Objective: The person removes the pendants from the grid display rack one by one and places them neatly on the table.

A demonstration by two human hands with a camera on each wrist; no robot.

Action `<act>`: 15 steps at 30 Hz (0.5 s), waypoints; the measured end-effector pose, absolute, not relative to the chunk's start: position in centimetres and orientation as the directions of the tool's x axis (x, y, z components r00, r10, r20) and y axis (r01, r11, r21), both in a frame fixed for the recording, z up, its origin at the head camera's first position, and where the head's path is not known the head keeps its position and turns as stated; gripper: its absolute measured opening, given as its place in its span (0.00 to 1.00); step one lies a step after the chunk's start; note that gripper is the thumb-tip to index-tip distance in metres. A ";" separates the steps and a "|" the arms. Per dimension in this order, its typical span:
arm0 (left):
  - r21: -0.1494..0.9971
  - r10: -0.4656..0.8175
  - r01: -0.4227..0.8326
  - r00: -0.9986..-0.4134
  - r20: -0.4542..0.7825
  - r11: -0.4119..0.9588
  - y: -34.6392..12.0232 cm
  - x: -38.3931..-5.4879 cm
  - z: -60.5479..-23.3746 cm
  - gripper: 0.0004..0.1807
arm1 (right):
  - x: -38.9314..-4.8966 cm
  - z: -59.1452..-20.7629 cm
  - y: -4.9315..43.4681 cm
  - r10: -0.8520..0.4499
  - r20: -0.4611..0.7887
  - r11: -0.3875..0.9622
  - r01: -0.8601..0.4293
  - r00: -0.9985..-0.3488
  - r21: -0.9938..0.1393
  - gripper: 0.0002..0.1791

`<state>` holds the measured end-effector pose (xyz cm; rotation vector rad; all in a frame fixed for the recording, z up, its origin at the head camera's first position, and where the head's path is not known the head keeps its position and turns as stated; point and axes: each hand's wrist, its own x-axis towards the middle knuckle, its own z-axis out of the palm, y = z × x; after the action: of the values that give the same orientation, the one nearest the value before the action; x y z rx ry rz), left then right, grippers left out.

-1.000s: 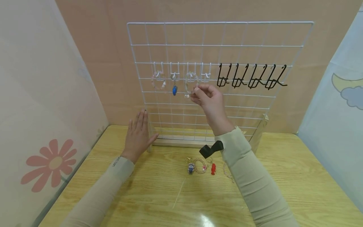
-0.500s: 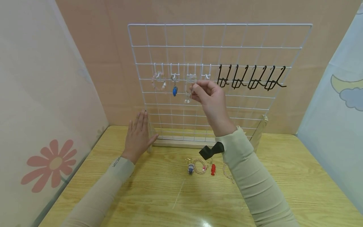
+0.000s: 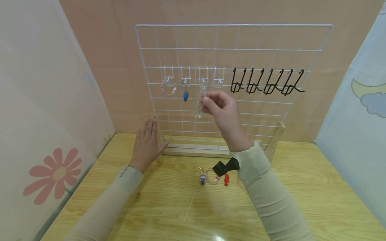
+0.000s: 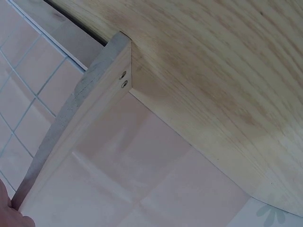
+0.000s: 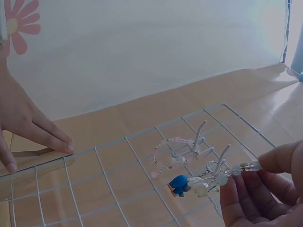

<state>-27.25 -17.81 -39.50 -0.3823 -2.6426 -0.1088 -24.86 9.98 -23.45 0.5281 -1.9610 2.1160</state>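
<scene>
My right hand (image 3: 226, 108) pinches a bracelet of clear and pale green beads (image 5: 221, 179) between thumb and fingers, in front of the wire grid (image 3: 235, 25). The bracelet hangs down just below the third white hook (image 3: 203, 79), which is bare. Left of it, a pink beaded bracelet (image 5: 176, 161) and a blue figure keychain (image 3: 185, 96) hang on two white hooks. My left hand (image 3: 146, 144) rests with straight fingers against the grid stand's wooden side post (image 4: 80, 106); only fingertips show in the left wrist view.
Several black hooks (image 3: 237, 87) hang on the grid's right half, beside a bare white hook (image 3: 219, 81). On the table lie a purple-blue figure keychain (image 3: 203, 179), a pinkish bracelet (image 3: 216, 179), a red keychain (image 3: 226, 179) and a pale bracelet (image 3: 239, 182) partly behind the right sleeve.
The clear bracelet, earlier looped at the third white hook, now sits lower and away from it. My right hand rose slightly, then lowered with it. The left hand stayed put.
</scene>
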 end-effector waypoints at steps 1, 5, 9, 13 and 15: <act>0.011 0.249 0.286 -0.852 0.461 0.958 -17.8 -27.3 -39.5 0.59 | -24.8 -23.7 10.0 -0.092 0.392 -0.090 -0.384 -0.916 -0.919 0.10; 0.019 0.247 0.288 -0.850 0.465 0.957 -17.8 -27.3 -39.5 0.60 | -24.7 -24.7 10.3 -0.103 0.376 -0.068 -0.371 -0.921 -0.926 0.10; 0.023 0.247 0.290 -0.852 0.461 0.957 -17.8 -27.3 -39.5 0.60 | -24.6 -25.8 10.3 -0.114 0.349 -0.058 -0.345 -0.930 -0.937 0.10; 0.011 0.252 0.290 -0.850 0.462 0.957 -17.8 -27.3 -39.4 0.60 | -24.5 -26.9 10.4 -0.132 0.326 -0.044 -0.323 -0.936 -0.945 0.10; 0.003 0.254 0.288 -0.848 0.466 0.958 -17.9 -27.3 -39.4 0.60 | -24.5 -27.4 10.4 -0.143 0.316 -0.032 -0.315 -0.938 -0.949 0.11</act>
<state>-27.26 -17.87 -39.45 -0.3866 -2.6325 -0.0995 -24.51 10.42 -27.44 0.4998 -2.0955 2.1146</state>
